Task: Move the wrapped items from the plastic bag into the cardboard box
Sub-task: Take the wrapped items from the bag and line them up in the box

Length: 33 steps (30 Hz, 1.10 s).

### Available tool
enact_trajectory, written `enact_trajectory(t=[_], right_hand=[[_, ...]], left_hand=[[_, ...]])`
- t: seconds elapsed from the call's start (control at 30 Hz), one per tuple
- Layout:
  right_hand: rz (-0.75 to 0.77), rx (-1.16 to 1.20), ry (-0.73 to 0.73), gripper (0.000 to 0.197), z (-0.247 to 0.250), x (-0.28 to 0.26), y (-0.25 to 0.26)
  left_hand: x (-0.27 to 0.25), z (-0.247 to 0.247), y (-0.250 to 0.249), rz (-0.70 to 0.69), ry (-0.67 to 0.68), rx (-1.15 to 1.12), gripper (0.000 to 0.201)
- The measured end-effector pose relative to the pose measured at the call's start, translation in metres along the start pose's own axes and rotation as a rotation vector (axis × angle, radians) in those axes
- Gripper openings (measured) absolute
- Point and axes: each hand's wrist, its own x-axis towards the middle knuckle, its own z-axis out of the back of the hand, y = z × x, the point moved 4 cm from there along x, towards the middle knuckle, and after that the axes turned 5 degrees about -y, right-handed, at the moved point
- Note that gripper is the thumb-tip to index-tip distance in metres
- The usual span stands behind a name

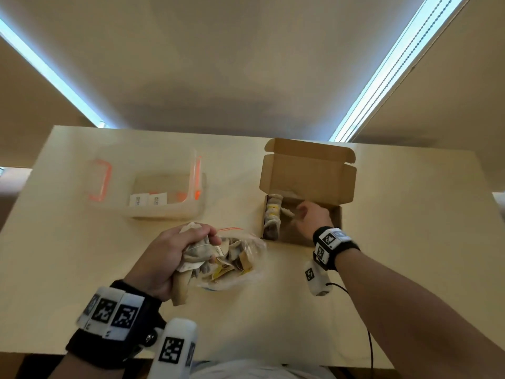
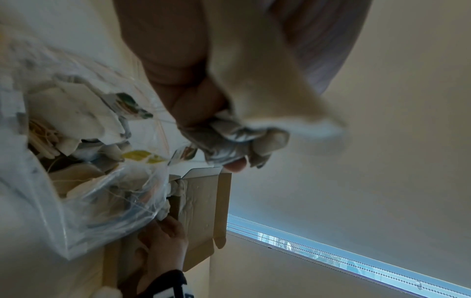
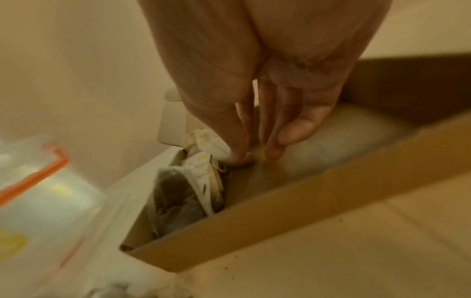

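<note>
**Wrapped packets going from bag to box**

Nearest the camera, the left hand (image 1: 166, 258) is clenching a bunch of crumpled beige paper-wrapped packets (image 1: 191, 258) at the near middle of the pale wooden table (image 1: 68, 242); one long packet is hanging down below the fist. In the left wrist view the fingers (image 2: 193, 113) are curling tightly round grey and cream wrappers. Just to the right of that hand, and touching it, the clear plastic bag with an orange zip strip (image 1: 246, 258) is lying open on the table, holding more loose packets, some beige, some marked with yellow.

Farther right, the right hand (image 1: 311, 217) is reaching down into the brown cardboard box (image 1: 308, 170), whose lid is standing open on the far side. Its fingers (image 3: 242, 145) are pointing downward, and the thumb and forefinger are pinching the edge of a white crumpled packet (image 3: 209, 143) near the box's left end. Against the left wall of the box, a row of wrapped packets (image 1: 273, 217) is sitting upright; the rest of the box floor is showing bare cardboard.

At the far left of the table, well apart from the box, a clear plastic tub with orange clips (image 1: 153, 184) is holding two small white cards (image 1: 147, 199).
</note>
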Motion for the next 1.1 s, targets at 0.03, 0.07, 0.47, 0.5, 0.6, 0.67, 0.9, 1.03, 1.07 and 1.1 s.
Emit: enact_trajectory(t=[0.03, 0.07, 0.47, 0.5, 0.6, 0.67, 0.9, 1.03, 1.07, 1.1], right_hand=[[-0.028, -0.004, 0.018, 0.031, -0.006, 0.004, -0.002], [-0.060, 0.020, 0.025, 0.027, -0.010, 0.008, -0.004], [-0.148, 0.186, 0.122, 0.016, -0.021, 0.021, -0.007], [-0.139, 0.164, 0.133, 0.016, -0.021, 0.022, -0.007], [-0.155, 0.134, 0.103, 0.019, -0.017, 0.025, -0.008], [-0.189, 0.154, 0.057, 0.023, -0.015, 0.028, -0.011], [-0.305, 0.309, 0.105, 0.029, -0.011, 0.025, -0.013], [-0.047, 0.063, 0.091, 0.021, 0.026, -0.012, 0.015], [0.065, 0.077, 0.065, 0.017, 0.037, -0.031, 0.029], [0.180, 0.128, 0.063, 0.015, 0.044, -0.052, 0.043]], left_hand=[[-0.001, -0.001, 0.000, -0.004, 0.001, 0.003, 0.019], [-0.002, -0.002, -0.001, -0.010, 0.001, 0.008, 0.019], [-0.002, 0.006, 0.008, -0.041, -0.001, 0.030, 0.029], [-0.002, 0.007, 0.009, -0.038, 0.000, 0.023, 0.030], [0.000, 0.007, 0.010, -0.040, 0.000, 0.027, 0.030], [0.002, 0.006, 0.010, -0.041, -0.001, 0.039, 0.027], [0.003, 0.003, 0.006, -0.049, 0.001, 0.009, 0.022], [0.002, 0.000, 0.005, 0.000, 0.001, -0.103, 0.023], [0.002, -0.001, 0.005, 0.010, 0.010, -0.128, 0.022], [0.002, -0.002, 0.004, 0.019, 0.022, -0.153, 0.022]])
